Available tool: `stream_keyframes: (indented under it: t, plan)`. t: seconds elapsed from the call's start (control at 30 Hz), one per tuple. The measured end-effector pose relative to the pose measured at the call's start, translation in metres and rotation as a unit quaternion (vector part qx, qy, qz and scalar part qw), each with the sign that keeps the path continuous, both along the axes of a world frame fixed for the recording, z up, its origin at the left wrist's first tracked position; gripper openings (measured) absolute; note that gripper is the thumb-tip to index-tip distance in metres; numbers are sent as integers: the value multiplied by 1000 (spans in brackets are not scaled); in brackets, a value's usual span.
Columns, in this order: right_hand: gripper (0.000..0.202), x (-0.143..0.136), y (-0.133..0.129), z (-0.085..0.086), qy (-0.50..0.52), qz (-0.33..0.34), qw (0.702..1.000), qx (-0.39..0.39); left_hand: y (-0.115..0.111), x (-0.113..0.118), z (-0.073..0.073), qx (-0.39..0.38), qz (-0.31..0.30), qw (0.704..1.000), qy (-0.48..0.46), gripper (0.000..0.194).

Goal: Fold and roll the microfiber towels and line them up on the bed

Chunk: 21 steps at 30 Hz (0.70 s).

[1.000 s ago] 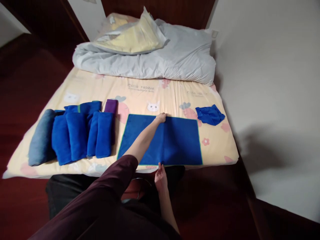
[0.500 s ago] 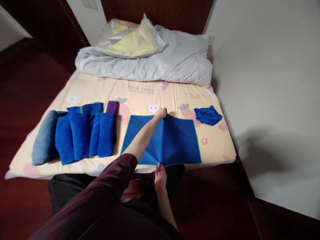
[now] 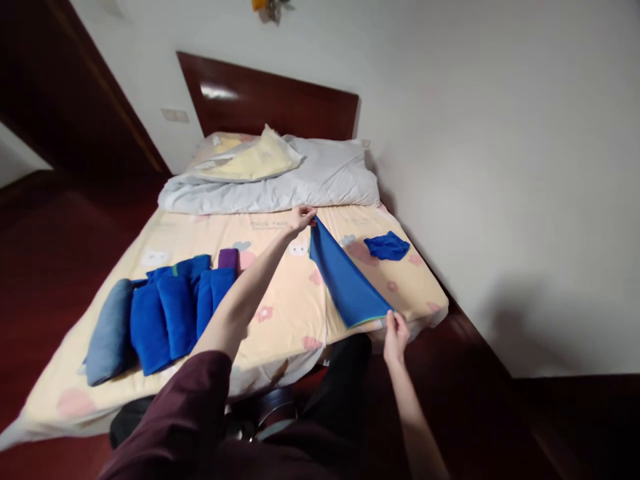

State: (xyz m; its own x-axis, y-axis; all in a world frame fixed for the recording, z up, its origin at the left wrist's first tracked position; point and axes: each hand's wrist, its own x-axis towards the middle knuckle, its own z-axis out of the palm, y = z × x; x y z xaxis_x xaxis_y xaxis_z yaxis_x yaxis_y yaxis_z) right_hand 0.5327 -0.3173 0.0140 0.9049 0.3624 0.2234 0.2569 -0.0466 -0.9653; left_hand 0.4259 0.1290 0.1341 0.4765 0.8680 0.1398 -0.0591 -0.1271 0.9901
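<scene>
A blue cloth (image 3: 345,280) with green edging hangs folded over between my hands, lifted at its far and near ends. My left hand (image 3: 303,218) reaches far across the bed and pinches the cloth's far corner. Nearer to me, at the bed's front edge, my right hand (image 3: 395,333) pinches the near corner. To the right of the cloth lies a small crumpled blue cloth (image 3: 387,246), which neither hand touches.
On the left of the bed (image 3: 280,327) lie rolled blue cloths (image 3: 150,327), a grey-blue roll (image 3: 109,333) and a purple cloth (image 3: 229,259). A folded white quilt (image 3: 270,197) and yellow bedding (image 3: 260,160) sit by the headboard (image 3: 270,100). A wall (image 3: 475,167) borders the right side.
The blue cloth was spread flat and is now raised and folded over. Both hands lifted it, my right hand moving to the right. The view has tilted up.
</scene>
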Motion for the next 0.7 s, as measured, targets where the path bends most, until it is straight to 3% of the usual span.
stream_keyframes:
  t: [0.1, 0.2, 0.33, 0.5, 0.7]
  plan:
    - [62, 36, 10, 59, -52, -22, 998, 21, -5, -32, 47, 22, -31, 997, -72, 27]
    - [56, 62, 27, 113, -85, -15, 991, 103, -14, -66, 90, 81, -55, 990, -99, 38]
    - [56, 79, 49, 174, -121, -1, 973, 196, -29, -110, 133, 183, 4, 982, -55, 47]
    - [60, 81, 60, 230, -158, 57, 964, 205, -40, -162, 160, 239, 76, 968, -32, 53]
    - [50, 78, 61, 255, -141, 90, 967, 194, -49, -203, 169, 214, 69, 974, -24, 64]
